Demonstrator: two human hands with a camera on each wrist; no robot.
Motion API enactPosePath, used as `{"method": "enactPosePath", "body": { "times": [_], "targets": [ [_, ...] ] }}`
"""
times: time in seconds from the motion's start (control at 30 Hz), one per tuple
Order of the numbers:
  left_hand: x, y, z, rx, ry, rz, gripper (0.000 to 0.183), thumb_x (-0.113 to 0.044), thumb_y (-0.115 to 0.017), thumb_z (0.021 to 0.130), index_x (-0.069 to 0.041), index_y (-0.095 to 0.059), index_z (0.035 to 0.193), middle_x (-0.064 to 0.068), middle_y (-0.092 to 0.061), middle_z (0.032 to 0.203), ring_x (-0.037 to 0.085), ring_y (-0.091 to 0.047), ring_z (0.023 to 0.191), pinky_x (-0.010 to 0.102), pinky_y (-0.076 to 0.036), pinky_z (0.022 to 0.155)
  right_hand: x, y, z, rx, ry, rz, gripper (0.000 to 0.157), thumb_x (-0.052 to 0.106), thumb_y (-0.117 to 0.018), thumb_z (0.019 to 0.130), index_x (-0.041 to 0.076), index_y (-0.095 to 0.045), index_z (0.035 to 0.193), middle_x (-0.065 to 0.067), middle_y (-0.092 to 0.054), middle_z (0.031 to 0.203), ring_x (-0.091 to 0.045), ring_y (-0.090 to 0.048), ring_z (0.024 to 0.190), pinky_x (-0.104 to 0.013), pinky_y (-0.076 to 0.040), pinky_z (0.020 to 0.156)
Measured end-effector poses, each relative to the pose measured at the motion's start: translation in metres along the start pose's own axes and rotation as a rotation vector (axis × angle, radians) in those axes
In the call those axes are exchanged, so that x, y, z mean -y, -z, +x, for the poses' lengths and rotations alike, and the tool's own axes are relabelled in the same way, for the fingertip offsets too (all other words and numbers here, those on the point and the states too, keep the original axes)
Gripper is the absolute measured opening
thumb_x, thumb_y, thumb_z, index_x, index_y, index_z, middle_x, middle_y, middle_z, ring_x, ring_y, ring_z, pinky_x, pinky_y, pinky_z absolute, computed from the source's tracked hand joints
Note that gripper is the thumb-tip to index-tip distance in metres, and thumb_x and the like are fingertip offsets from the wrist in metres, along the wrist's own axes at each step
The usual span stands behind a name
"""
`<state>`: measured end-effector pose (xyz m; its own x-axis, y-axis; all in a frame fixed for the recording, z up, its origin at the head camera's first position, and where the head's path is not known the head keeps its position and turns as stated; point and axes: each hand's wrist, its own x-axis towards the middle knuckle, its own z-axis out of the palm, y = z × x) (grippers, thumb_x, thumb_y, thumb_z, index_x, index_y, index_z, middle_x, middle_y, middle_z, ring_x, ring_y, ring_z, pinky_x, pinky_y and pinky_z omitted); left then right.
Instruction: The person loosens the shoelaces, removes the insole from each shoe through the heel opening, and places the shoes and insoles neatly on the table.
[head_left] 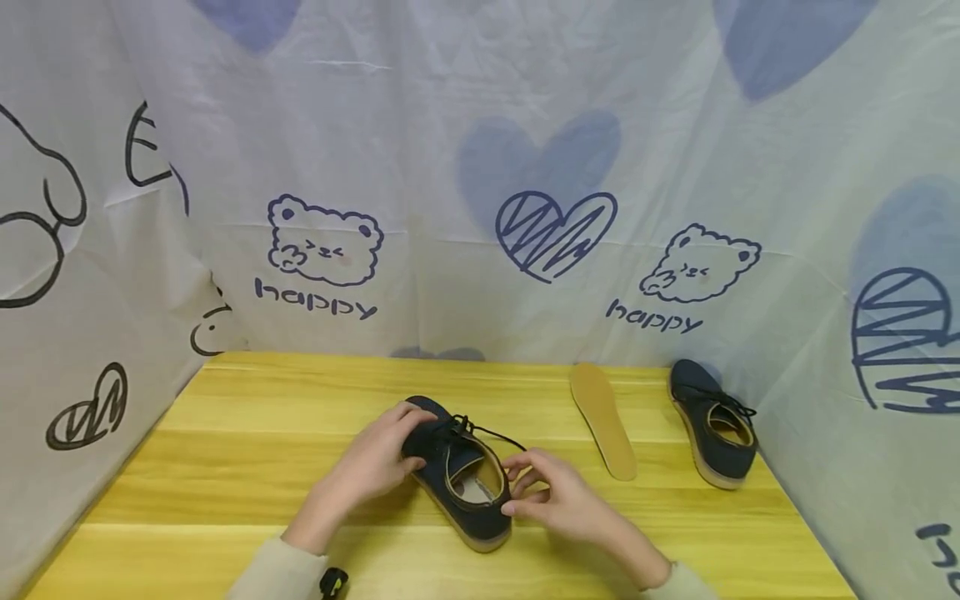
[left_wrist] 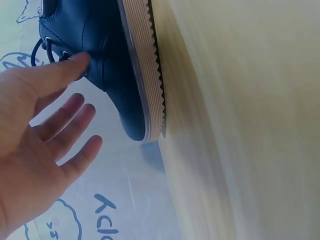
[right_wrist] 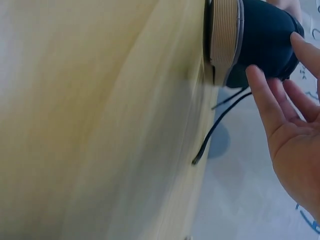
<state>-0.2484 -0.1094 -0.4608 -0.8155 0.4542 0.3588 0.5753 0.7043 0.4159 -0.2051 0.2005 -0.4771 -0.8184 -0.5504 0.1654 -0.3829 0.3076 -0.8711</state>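
A dark navy lace-up shoe [head_left: 480, 523] with a pale ribbed sole stands on the table, toe pointing away to the left. Its inside bottom looks whitish, and the black laces [head_left: 498, 437] trail toward the right. My left hand [head_left: 386, 450] holds the front part, thumb against the near side by the eyelets; in the left wrist view, three fingers of the left hand [left_wrist: 40, 135] extend clear of the upper. At the heel, my right hand [head_left: 558, 492] lightly touches the collar with loosely bent fingers. The right wrist view shows the right hand [right_wrist: 295, 135] spread around the heel.
A tan insole [head_left: 602, 421] lies flat to the right. Beyond it, the matching shoe [head_left: 714, 425] stands by the table's right edge. Patterned white cloth [head_left: 435, 250] hangs along the back and sides of the yellow wooden table [head_left: 225, 467].
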Motion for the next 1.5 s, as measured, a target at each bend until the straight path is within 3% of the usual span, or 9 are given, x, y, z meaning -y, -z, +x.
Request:
{"method": "enactPosePath", "body": {
  "times": [0.17,0.37,0.5,0.73,1.1,1.33,1.5],
  "targets": [
    [-0.001,0.004,-0.012,-0.017,0.084,-0.056,0.047,-0.02,-0.087,0.086,-0.013,-0.066,0.129,0.002,-0.063,0.118,0.022,-0.065,0.105,0.043,-0.057,0.088,0.005,-0.013,0.006,-0.024,0.005,0.082,0.048,0.008,-0.085,0.087,0.002,-0.059,0.127,-0.019,-0.055,0.128,-0.032,-0.066,0.112,-0.036,-0.061,0.088],
    [-0.003,0.011,-0.03,0.005,0.141,-0.212,0.04,-0.025,-0.087,0.087,-0.015,-0.066,0.119,-0.003,-0.062,0.114,0.015,-0.063,0.1,0.036,-0.056,0.083,0.01,-0.029,0.009,-0.045,-0.034,0.166,0.074,0.006,-0.087,0.084,0.0,-0.045,0.145,-0.023,-0.045,0.144,-0.041,-0.06,0.122,-0.038,-0.06,0.092],
    [-0.001,0.015,-0.04,0.057,0.134,-0.312,0.044,-0.03,-0.088,0.085,-0.013,-0.064,0.119,0.0,-0.062,0.116,0.018,-0.063,0.101,0.035,-0.056,0.081,0.012,-0.036,0.013,-0.057,-0.053,0.175,0.088,0.006,-0.089,0.082,0.001,-0.039,0.154,-0.023,-0.041,0.152,-0.042,-0.059,0.124,-0.036,-0.06,0.091],
    [0.004,0.019,-0.051,0.137,0.081,-0.465,0.063,-0.033,-0.092,0.08,-0.009,-0.061,0.129,0.012,-0.06,0.128,0.031,-0.064,0.112,0.041,-0.06,0.087,0.021,-0.05,0.027,-0.063,-0.06,0.163,0.088,0.008,-0.092,0.079,0.007,-0.045,0.154,-0.017,-0.041,0.155,-0.043,-0.056,0.125,-0.033,-0.06,0.089],
    [0.011,0.019,-0.055,0.127,0.131,-0.566,0.08,-0.021,-0.094,0.077,0.003,-0.051,0.14,0.023,-0.051,0.138,0.044,-0.057,0.124,0.043,-0.057,0.098,0.026,-0.065,0.049,-0.105,-0.098,0.107,0.084,0.012,-0.092,0.08,0.006,-0.049,0.152,-0.018,-0.038,0.158,-0.038,-0.057,0.126,-0.035,-0.06,0.089],
    [0.018,0.018,-0.052,0.092,0.197,-0.584,0.077,-0.015,-0.091,0.08,0.004,-0.05,0.143,0.025,-0.049,0.141,0.045,-0.053,0.129,0.044,-0.055,0.101,0.022,-0.073,0.068,-0.13,-0.111,0.086,0.085,0.015,-0.093,0.08,0.006,-0.049,0.153,-0.015,-0.041,0.156,-0.035,-0.058,0.127,-0.032,-0.06,0.09],
    [0.027,0.019,-0.049,0.083,0.197,-0.591,0.075,-0.012,-0.088,0.084,0.004,-0.049,0.146,0.025,-0.047,0.143,0.047,-0.051,0.131,0.046,-0.053,0.103,0.02,-0.077,0.08,-0.156,-0.117,0.092,0.086,0.016,-0.093,0.08,0.006,-0.048,0.153,-0.013,-0.043,0.154,-0.033,-0.059,0.126,-0.028,-0.059,0.089]
  ]
}}
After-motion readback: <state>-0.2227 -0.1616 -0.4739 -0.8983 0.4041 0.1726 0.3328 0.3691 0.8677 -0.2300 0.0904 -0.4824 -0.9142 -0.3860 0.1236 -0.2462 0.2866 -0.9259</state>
